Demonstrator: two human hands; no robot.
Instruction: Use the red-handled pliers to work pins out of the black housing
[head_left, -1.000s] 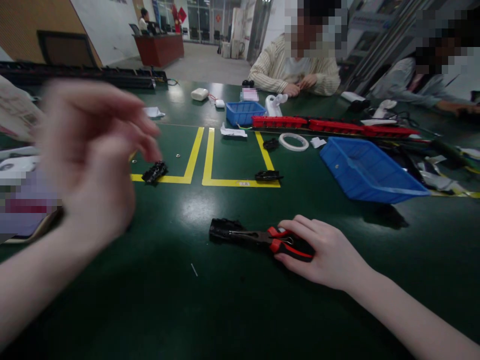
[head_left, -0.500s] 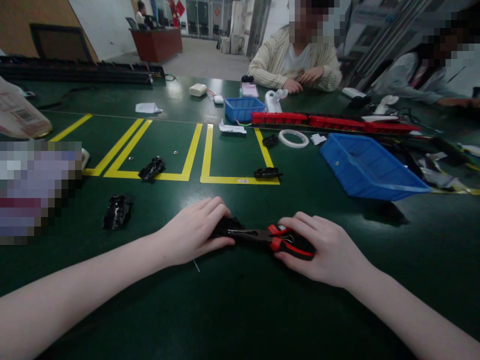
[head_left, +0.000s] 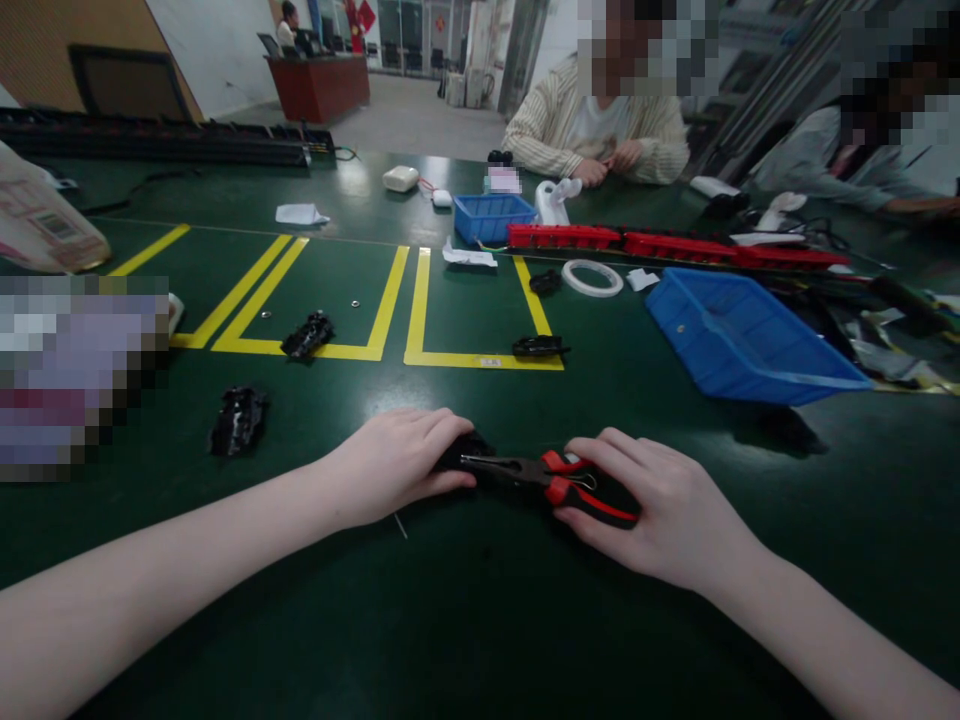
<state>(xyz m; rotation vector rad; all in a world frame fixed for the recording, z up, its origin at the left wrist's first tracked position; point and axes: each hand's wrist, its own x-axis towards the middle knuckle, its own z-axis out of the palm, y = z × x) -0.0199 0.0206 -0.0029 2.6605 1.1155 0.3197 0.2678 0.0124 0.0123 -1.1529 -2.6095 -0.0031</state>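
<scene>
My left hand (head_left: 409, 465) is closed round a black plastic part (head_left: 474, 445), most of it hidden under the fingers. In my right hand (head_left: 652, 505) is a pair of needle-nose pliers (head_left: 559, 477) with red and black handles. The pliers' tips point left and meet the black part beside my left thumb; whether they grip anything there is too small to tell. A thin pale rod or wire (head_left: 401, 525) sticks out below my left hand. Similar black parts lie to the left (head_left: 238, 420) and farther back on the yellow tape.
A large blue bin (head_left: 750, 340) stands at the right, and a small blue bin (head_left: 493, 215) farther back beside a long red strip (head_left: 675, 245). A white tape ring (head_left: 592, 278) lies between them. Across the green table sits a person (head_left: 600, 130).
The whole view has shifted slightly. Both hands hold nearly the same pose, with the pliers still against the black part.
</scene>
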